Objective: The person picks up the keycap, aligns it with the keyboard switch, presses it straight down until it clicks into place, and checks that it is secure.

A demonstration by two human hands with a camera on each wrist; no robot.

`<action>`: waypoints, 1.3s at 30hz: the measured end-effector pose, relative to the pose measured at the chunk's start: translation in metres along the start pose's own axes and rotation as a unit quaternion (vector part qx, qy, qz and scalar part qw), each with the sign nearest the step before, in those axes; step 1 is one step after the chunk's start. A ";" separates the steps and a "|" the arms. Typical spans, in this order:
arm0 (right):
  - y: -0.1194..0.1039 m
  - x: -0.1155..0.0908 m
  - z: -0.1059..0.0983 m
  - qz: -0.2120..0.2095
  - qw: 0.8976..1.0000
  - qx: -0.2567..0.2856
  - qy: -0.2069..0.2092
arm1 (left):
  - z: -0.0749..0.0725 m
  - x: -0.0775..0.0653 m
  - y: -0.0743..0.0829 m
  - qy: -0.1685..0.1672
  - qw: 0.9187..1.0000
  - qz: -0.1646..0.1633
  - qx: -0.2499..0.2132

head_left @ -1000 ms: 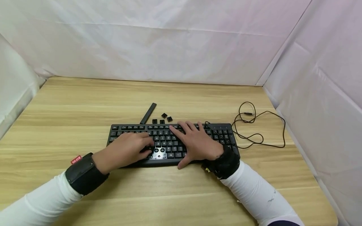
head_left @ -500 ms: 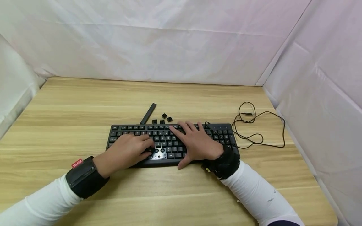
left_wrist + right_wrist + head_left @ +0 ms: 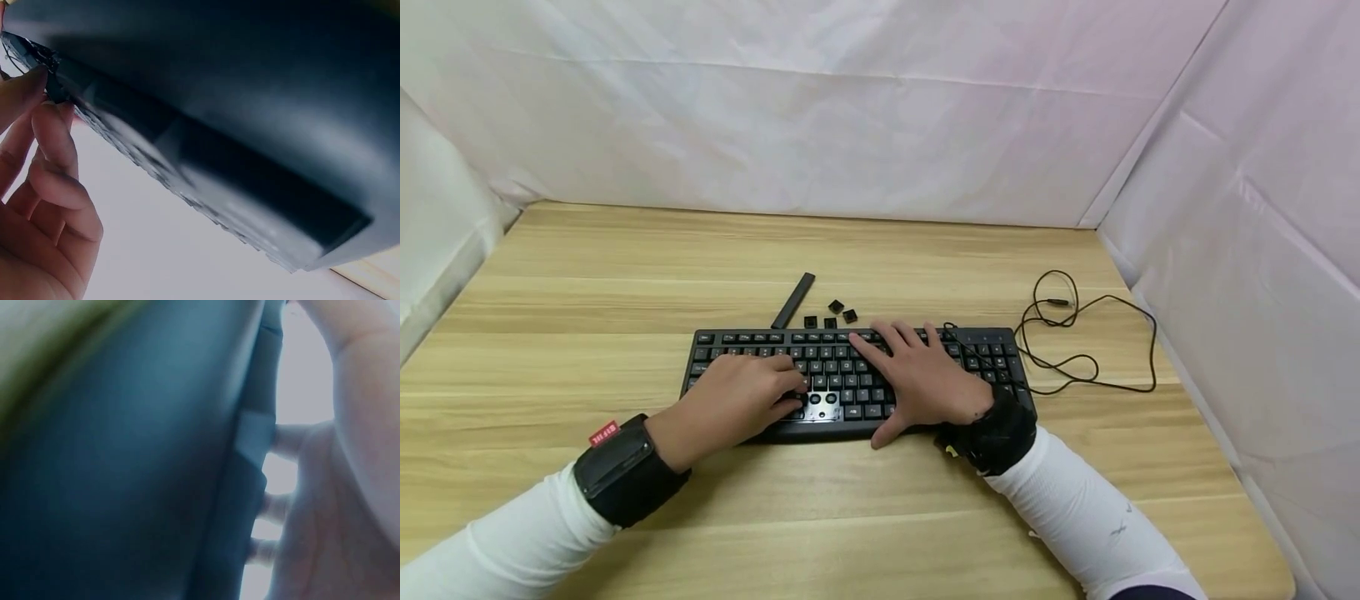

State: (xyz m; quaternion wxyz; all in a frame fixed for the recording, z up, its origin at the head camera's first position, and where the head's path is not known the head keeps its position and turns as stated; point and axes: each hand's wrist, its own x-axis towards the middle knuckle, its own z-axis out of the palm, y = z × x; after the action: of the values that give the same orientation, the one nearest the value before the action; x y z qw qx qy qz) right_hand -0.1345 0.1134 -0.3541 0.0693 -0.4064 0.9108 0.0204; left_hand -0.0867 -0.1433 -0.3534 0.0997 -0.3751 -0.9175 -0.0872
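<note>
A black keyboard [image 3: 835, 430] lies on the wooden table. Near its front edge, a shiny patch with bare key sockets [image 3: 822, 407] shows where keycaps are off. My left hand [image 3: 726, 408] is over the keyboard's left part, thumb and index finger at the edge of that patch. In the left wrist view these fingers pinch a small dark keycap [image 3: 56, 90], partly hidden by them. My right hand [image 3: 925, 379] rests spread across the right-middle keys, its thumb over the front edge. The right wrist view shows the palm beside the keyboard's front edge [image 3: 250, 469].
Several loose keycaps [image 3: 836, 307] lie just behind the keyboard, beside a long black space bar [image 3: 793, 301] set at a slant. A thin black cable [image 3: 1097, 382] loops over the table on the right. White cloth walls [image 3: 820, 133] surround the back and sides.
My left wrist has turned slightly, and the fingertips have shifted only a little at the bare patch. The right hand, keyboard and loose keycaps have stayed put.
</note>
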 end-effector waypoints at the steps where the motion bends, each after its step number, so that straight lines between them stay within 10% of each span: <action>1: 0.000 0.000 0.000 0.000 1.000 0.000 0.001 | 0.000 0.000 0.000 0.003 1.000 0.000 0.001; 28: 0.002 0.001 0.001 0.006 1.000 0.017 -0.006 | 0.003 -0.001 0.001 0.011 1.000 0.011 -0.007; 39: 0.001 0.001 0.003 0.004 1.000 0.017 -0.001 | 0.009 -0.018 0.015 0.006 0.997 0.030 0.071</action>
State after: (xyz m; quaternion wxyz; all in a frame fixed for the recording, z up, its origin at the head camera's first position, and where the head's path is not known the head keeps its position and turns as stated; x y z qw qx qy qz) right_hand -0.1359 0.1136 -0.3572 0.0771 -0.4015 0.9126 0.0060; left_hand -0.0651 -0.1429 -0.3654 0.1338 -0.3943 -0.9090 -0.0206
